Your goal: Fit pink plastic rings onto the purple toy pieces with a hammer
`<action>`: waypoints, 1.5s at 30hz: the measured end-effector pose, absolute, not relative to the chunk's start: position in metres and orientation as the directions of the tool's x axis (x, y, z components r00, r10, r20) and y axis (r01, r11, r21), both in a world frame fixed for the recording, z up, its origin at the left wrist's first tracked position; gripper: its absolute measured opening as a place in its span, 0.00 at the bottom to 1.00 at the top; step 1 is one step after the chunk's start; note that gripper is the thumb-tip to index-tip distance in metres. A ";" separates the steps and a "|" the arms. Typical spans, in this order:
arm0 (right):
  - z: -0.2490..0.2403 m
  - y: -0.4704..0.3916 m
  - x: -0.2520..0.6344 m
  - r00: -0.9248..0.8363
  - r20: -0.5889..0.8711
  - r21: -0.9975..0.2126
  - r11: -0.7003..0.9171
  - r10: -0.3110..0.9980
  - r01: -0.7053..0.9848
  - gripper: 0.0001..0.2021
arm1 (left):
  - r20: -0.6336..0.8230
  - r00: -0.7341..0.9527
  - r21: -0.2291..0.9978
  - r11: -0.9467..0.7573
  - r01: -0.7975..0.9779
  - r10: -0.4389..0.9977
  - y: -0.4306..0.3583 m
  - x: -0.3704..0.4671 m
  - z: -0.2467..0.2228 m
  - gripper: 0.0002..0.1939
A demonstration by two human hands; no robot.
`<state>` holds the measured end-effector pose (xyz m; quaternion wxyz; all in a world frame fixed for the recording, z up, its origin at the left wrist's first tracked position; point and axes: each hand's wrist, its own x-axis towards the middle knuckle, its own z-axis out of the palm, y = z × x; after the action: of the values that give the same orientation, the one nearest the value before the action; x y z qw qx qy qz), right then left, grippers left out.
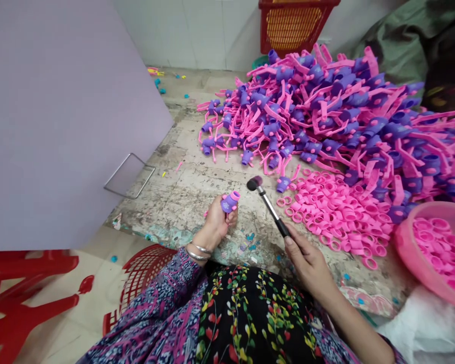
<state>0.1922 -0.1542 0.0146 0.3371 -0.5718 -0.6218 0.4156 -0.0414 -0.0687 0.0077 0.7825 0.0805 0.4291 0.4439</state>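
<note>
My left hand (217,222) is closed around a small purple plastic part (228,203) with a pink ring at its top end. In my right hand (307,258) is a brush (270,208) with a black handle, a silver ferrule and a dark, rounded bristle head. The bristles point up and away from me, to the right of the purple part and apart from it. Beyond the brush lies a heap of loose pink rings (337,210). Behind the rings rises a large pile of purple parts with pink arms (311,106).
A pink bowl (405,237) of pink rings stands at the right edge of the worn table (197,172). A pale lilac panel (68,116) with a wire handle (129,177) blocks the left. A red basket (296,28) is at the back; red plastic stools (26,298) stand below left.
</note>
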 end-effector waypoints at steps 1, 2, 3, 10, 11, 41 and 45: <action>0.017 -0.153 0.194 -0.151 -0.060 -0.902 0.011 0.987 0.432 0.22 | -0.603 0.227 0.512 0.589 -0.625 0.765 -0.068 -0.041 0.008 0.25; 0.019 -0.153 0.195 -0.170 -0.063 -0.902 0.017 0.983 0.432 0.21 | -0.606 0.218 0.516 0.587 -0.625 0.765 -0.068 -0.040 0.008 0.25; 0.021 -0.152 0.197 -0.164 -0.061 -0.905 0.015 0.985 0.425 0.21 | -0.610 0.210 0.517 0.585 -0.625 0.764 -0.067 -0.040 0.008 0.25; 0.021 -0.157 0.194 0.066 0.040 -0.945 0.017 0.997 0.326 0.25 | -0.624 0.193 0.521 0.587 -0.619 0.757 -0.063 -0.035 0.012 0.24; 0.020 -0.158 0.192 -0.011 0.036 -0.932 0.037 0.999 0.360 0.23 | -0.624 0.195 0.522 0.589 -0.617 0.757 -0.063 -0.033 0.013 0.24; 0.012 -0.156 0.191 -0.055 0.003 -0.929 0.023 0.998 0.369 0.22 | -0.606 0.172 0.569 0.575 -0.589 0.776 -0.055 -0.020 0.020 0.25; -0.004 -0.147 0.196 -0.012 0.000 -0.871 0.006 1.000 0.490 0.24 | -0.575 0.177 0.589 0.554 -0.589 0.799 -0.060 -0.021 0.020 0.26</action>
<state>0.1964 -0.1475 -0.0041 0.3546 -0.6066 -0.6142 0.3592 -0.0212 -0.0597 0.0200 0.7580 0.1169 0.4496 0.4578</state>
